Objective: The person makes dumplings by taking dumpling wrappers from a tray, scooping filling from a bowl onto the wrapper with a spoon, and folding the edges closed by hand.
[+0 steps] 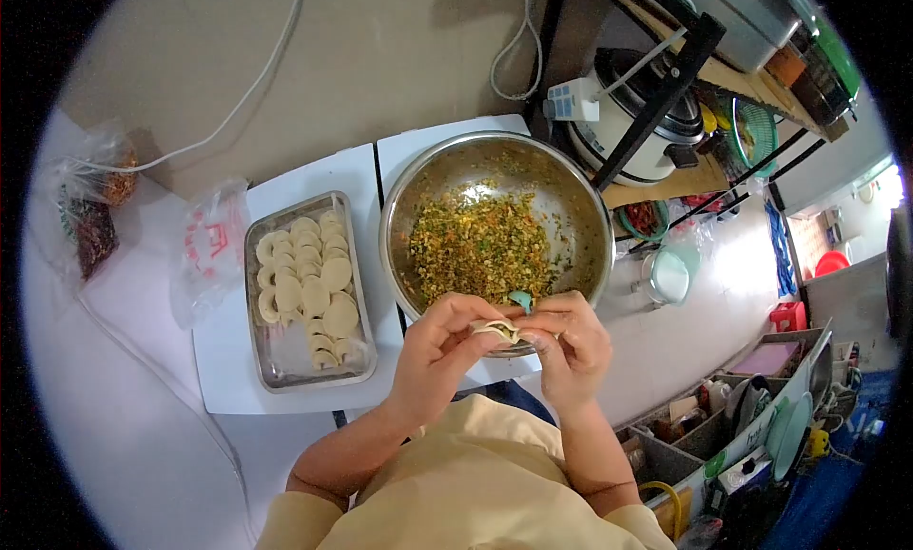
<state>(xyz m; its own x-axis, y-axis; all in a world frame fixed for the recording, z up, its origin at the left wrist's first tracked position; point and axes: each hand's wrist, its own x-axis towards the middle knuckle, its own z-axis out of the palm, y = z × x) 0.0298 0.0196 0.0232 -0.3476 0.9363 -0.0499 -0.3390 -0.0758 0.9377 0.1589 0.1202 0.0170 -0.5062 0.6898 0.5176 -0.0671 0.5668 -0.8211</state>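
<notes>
Between both hands, in front of my chest, is a folded dumpling with pale dough. My left hand pinches its left side, and my right hand pinches the right side. The hands hover over the near rim of a large steel bowl. Chopped filling, green and yellow-orange, lies in the bowl. A small teal piece shows beside my right fingers; the rest of it is hidden, and I cannot tell whether it is held. Left of the bowl, a metal tray holds stacks of round dough wrappers.
Bowl and tray stand on a white table against a wall. Plastic bags lie at the left. A rice cooker sits on a shelf rack at the right, with a power strip beside it. Compartmented bins stand lower right.
</notes>
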